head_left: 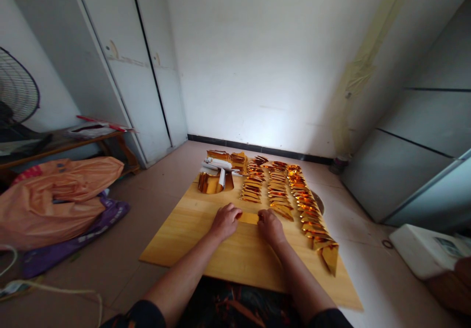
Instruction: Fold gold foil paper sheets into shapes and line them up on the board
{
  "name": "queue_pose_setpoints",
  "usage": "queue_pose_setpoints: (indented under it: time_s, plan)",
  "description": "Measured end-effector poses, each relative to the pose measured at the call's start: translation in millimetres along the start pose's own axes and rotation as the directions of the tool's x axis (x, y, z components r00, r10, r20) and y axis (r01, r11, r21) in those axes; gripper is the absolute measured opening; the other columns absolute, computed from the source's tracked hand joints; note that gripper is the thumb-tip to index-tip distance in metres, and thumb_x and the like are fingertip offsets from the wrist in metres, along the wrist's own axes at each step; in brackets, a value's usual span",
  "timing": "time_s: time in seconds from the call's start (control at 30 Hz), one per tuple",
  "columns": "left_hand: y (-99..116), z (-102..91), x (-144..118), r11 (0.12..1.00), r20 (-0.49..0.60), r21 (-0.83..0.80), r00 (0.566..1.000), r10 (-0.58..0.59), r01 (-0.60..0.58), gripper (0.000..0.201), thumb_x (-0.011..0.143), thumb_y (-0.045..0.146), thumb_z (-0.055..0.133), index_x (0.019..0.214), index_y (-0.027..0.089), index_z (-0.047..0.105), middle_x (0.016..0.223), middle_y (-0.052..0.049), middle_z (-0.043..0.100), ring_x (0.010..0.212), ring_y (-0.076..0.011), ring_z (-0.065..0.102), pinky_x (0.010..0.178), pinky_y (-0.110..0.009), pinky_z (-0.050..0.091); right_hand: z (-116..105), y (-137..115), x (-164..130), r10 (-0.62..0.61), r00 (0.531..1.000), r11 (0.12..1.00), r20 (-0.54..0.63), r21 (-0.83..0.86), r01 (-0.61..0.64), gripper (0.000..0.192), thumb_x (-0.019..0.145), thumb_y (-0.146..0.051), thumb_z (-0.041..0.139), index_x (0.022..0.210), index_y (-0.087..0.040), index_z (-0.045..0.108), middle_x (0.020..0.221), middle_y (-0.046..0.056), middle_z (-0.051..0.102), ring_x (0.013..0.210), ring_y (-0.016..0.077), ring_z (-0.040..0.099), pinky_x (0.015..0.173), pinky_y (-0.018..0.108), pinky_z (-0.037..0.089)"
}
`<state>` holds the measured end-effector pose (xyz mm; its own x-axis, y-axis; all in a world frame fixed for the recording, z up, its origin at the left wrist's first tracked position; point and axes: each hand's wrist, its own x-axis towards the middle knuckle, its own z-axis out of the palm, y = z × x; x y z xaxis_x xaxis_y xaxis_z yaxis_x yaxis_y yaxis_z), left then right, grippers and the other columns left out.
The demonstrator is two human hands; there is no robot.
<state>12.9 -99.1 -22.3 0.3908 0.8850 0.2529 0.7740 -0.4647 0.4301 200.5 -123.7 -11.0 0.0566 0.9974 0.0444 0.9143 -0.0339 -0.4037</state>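
A small strip of gold foil paper [248,218] stretches between my two hands, just above or on the wooden board [184,235]. My left hand [225,221] pinches its left end, and my right hand [271,226] pinches the right end. Beyond them, folded gold foil pieces stand in overlapping rows: one row [252,183], a middle row [278,188] and a longer right row [309,210] running down to the board's right side. Curved gold sheets [209,183] lie at the back left, beside crumpled white paper [217,164].
On the floor at left lie an orange plastic bag [62,190] and a purple bag [81,235]. A fan [16,88] stands on a wooden bench [73,139]. At right sits a white box [423,252]. A grey cabinet [121,58] meets the white wall behind.
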Motion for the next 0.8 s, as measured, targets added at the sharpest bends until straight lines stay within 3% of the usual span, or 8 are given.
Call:
queue_pose_setpoints:
  time_s: [0.27, 0.43, 0.8]
  plan:
    - [1, 0.5, -2, 0.998, -0.029, 0.059, 0.999, 0.02, -0.018, 0.024, 0.074, 0.019, 0.058, 0.097, 0.02, 0.065, 0.088, -0.004, 0.057, 0.083, -0.0173, 0.055, 0.077, -0.028, 0.043, 3, -2, -2, -0.002, 0.999, 1.0, -0.04, 0.006, 0.002, 0.022, 0.084, -0.013, 0.047, 0.098, -0.02, 0.062, 0.099, 0.004, 0.058, 0.075, 0.0115, 0.057, 0.066, 0.022, 0.035]
    - [-3, 3.5, -3, 0.999, -0.078, -0.009, 0.996, 0.03, -0.031, 0.024, 0.073, 0.02, 0.059, 0.097, 0.02, 0.062, 0.094, -0.004, 0.055, 0.085, -0.0165, 0.054, 0.078, -0.028, 0.044, 1, -5, -5, -0.024, 0.999, 1.0, -0.04, 0.016, 0.025, 0.017, 0.083, -0.012, 0.047, 0.087, -0.019, 0.062, 0.098, 0.003, 0.057, 0.075, 0.0111, 0.056, 0.066, 0.022, 0.035]
    - [2, 2.1, -7, 0.996, -0.114, -0.069, 0.993, 0.044, -0.052, 0.02, 0.071, 0.007, 0.051, 0.085, 0.021, 0.051, 0.09, -0.001, 0.052, 0.083, -0.0147, 0.051, 0.075, -0.026, 0.043, 2, 2, -16, -0.127, 0.965, 0.972, -0.228, 0.165, 0.167, 0.017, 0.072, -0.009, 0.046, 0.079, -0.021, 0.056, 0.099, 0.001, 0.055, 0.073, 0.0103, 0.054, 0.064, 0.019, 0.038]
